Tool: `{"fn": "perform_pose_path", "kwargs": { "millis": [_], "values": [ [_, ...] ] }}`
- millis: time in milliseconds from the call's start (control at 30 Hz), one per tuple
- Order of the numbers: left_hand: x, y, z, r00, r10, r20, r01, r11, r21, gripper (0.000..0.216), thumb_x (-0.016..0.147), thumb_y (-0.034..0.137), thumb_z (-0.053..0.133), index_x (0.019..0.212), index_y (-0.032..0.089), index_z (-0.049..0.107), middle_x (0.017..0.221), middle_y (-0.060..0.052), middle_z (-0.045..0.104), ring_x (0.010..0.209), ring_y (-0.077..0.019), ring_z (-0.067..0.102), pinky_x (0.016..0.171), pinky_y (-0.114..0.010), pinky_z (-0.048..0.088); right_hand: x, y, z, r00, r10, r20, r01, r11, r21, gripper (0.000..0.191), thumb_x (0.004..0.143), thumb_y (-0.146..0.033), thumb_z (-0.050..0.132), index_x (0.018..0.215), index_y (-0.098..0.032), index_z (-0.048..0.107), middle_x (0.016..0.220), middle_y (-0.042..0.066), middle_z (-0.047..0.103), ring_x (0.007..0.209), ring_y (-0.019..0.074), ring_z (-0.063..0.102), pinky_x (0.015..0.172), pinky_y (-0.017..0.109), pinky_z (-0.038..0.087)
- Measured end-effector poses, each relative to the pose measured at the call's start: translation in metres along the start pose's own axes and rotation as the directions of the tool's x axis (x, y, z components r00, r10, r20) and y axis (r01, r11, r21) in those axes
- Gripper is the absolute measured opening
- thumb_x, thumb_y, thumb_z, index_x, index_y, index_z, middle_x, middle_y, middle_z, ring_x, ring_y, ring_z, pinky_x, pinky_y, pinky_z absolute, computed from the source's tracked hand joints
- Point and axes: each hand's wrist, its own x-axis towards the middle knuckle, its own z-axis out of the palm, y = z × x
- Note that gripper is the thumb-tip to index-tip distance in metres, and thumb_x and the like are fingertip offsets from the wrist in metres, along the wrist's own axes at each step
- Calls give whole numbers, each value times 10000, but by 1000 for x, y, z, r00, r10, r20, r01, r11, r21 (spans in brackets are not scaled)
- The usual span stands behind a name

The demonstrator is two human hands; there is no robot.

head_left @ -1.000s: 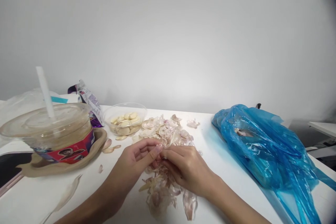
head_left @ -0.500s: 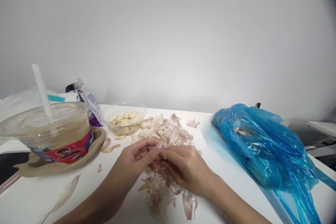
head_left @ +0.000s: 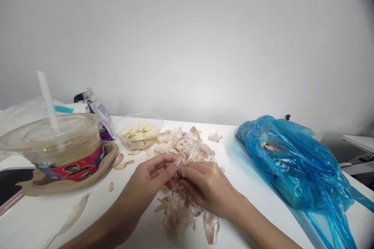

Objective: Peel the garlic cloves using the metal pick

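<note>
Over a heap of papery garlic skins (head_left: 187, 144), my left hand (head_left: 157, 173) and my right hand (head_left: 209, 184) meet fingertip to fingertip. Both are closed in a pinch on a small garlic clove, mostly hidden by the fingers. Loose skins also lie beneath my wrists, towards the near edge. Behind my left hand stands a clear plastic bowl (head_left: 159, 122) holding several pale peeled cloves (head_left: 140, 134). Beside that bowl, a few unpeeled cloves (head_left: 119, 163) rest on the white table (head_left: 245, 186).
At the left stand a lidded drink cup (head_left: 73, 148) with a white straw and a cardboard holder (head_left: 66, 186). A phone (head_left: 11, 190) lies beside it, a purple packet (head_left: 101, 116) behind. A blue plastic bag (head_left: 295, 163) spreads along the right side.
Hardly anything differs. Both hands keep the same pinch in the same place, with at most a tiny shift of the fingers.
</note>
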Motion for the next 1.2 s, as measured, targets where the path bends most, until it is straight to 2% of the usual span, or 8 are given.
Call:
{"fn": "perform_pose_path", "kwargs": {
  "millis": [267,467,600,833,1200],
  "values": [
    [-2,0,1,1000,-4,-15,4,1000,1,169,757,327,590,856,214,666,665,20,612,645,-149,510,612,-243,423,1,0,1,1000,19,12,-18,1000,-2,174,901,-177,404,927,-161,575,809,48,651,694,144,587,606,244,452],
    [-2,-1,1,1000,-4,-11,4,1000,0,154,758,332,589,814,208,661,642,26,603,628,-141,506,596,-234,424,1,-1,0,1000,4,-9,-4,1000,-28,205,918,-230,386,905,-158,577,768,48,646,648,136,576,567,230,436],
    [-2,-1,0,1000,-7,-14,7,1000,17,172,753,332,596,866,216,655,700,16,638,656,-149,537,616,-244,445,1,-2,-1,1000,4,-9,-5,999,-42,187,909,-220,399,896,-161,576,751,38,637,619,128,562,545,223,420],
    [-2,2,2,1000,-30,-3,30,1000,4,136,731,328,622,809,220,652,734,11,677,752,-181,609,655,-256,482,0,-1,1,1000,20,16,-19,997,-79,170,896,-240,427,848,-170,574,704,19,623,582,117,548,529,215,393],
    [-2,0,1,1000,-19,2,18,999,35,191,761,348,581,879,218,655,740,3,649,711,-169,558,634,-253,445,1,-2,-1,1000,12,14,-11,999,-43,181,907,-227,413,891,-164,581,741,36,640,614,128,566,548,220,420]
  ]
}}
